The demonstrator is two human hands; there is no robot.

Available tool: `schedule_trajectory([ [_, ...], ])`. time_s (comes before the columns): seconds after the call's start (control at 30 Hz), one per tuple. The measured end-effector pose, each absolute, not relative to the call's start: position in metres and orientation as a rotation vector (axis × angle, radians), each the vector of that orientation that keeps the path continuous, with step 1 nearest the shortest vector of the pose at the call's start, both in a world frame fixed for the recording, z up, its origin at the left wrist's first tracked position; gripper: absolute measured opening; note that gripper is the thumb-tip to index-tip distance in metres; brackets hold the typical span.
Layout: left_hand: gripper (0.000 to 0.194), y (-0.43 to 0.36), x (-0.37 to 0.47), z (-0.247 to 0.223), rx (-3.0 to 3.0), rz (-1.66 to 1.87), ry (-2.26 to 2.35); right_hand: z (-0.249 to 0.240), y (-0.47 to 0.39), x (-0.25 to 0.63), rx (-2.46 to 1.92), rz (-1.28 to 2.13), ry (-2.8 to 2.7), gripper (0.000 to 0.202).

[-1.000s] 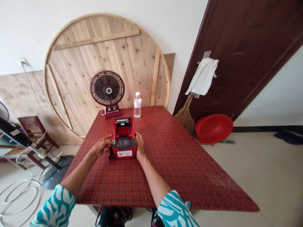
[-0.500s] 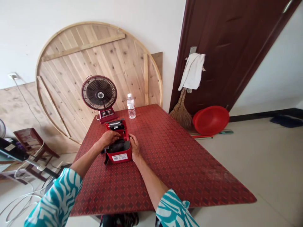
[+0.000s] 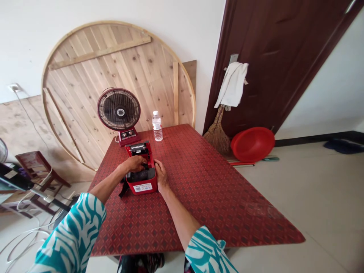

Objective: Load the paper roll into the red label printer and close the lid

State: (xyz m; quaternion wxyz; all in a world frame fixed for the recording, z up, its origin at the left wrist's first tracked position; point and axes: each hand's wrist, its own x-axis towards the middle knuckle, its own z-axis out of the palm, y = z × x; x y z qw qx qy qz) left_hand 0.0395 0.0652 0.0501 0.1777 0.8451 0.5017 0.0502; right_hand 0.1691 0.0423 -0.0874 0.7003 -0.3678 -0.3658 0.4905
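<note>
On the patterned red table (image 3: 204,189) stands a small red and black label printer (image 3: 143,187) with its lid raised and a white sticker on its near side. My left hand (image 3: 135,164) reaches into the opened printer from the left; its fingers are bent and closed over the inside, and what they pinch there is hidden. My right hand (image 3: 161,176) holds the printer's right wall, fingers along the side. A black strap (image 3: 124,187) hangs off the printer's left side onto the tabletop.
Behind the printer are a dark red desk fan (image 3: 119,113) and a clear water bottle (image 3: 157,127). A round wooden board (image 3: 113,60) leans on the wall. Right of the table are a broom (image 3: 217,132) and a red basin (image 3: 253,144); a chair (image 3: 36,167) stands left.
My left hand has moved slightly right and deeper over the printer's inside. The strap's lower end has shifted left. My right hand stays on the printer's side.
</note>
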Motion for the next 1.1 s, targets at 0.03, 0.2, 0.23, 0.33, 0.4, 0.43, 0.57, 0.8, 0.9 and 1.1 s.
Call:
schedule_trajectory([
  [0.03, 0.023, 0.062, 0.04, 0.052, 2.422, 0.17, 1.438, -0.087, 0.042, 0.169, -0.824, 1.094, -0.815, 0.037],
  [0.2, 0.027, 0.034, 0.031, 0.064, 2.49, 0.45, 1.388, -0.087, 0.041, 0.169, -0.821, 1.111, -0.811, 0.038],
  [0.23, 0.027, 0.028, 0.025, 0.067, 2.468, 0.547, 1.363, -0.087, 0.041, 0.169, -0.819, 1.113, -0.81, 0.038],
  [0.33, 0.031, 0.02, -0.004, 0.076, 2.299, 0.909, 1.399, -0.087, 0.042, 0.169, -0.823, 1.114, -0.809, 0.037],
  [0.4, 0.033, 0.024, -0.027, 0.076, 2.111, 1.134, 1.484, -0.089, 0.042, 0.17, -0.832, 1.11, -0.807, 0.037],
  [0.43, 0.033, 0.03, -0.039, 0.074, 2.009, 1.213, 1.524, -0.089, 0.042, 0.171, -0.839, 1.11, -0.809, 0.037],
  [0.57, 0.03, 0.058, -0.068, 0.042, 1.65, 1.38, 1.643, -0.089, 0.042, 0.172, -0.878, 1.105, -0.827, 0.036],
  [0.8, 0.024, 0.082, -0.072, -0.016, 1.651, 1.005, 1.931, -0.085, 0.038, 0.174, -0.894, 1.101, -0.83, 0.036],
  [0.9, 0.038, 0.075, -0.078, -0.019, 1.571, 1.074, 1.81, -0.086, 0.039, 0.174, -0.891, 1.104, -0.832, 0.036],
  [1.1, 0.066, 0.029, -0.103, -0.02, 1.333, 1.215, 1.438, -0.085, 0.039, 0.172, -0.874, 1.129, -0.811, 0.037],
])
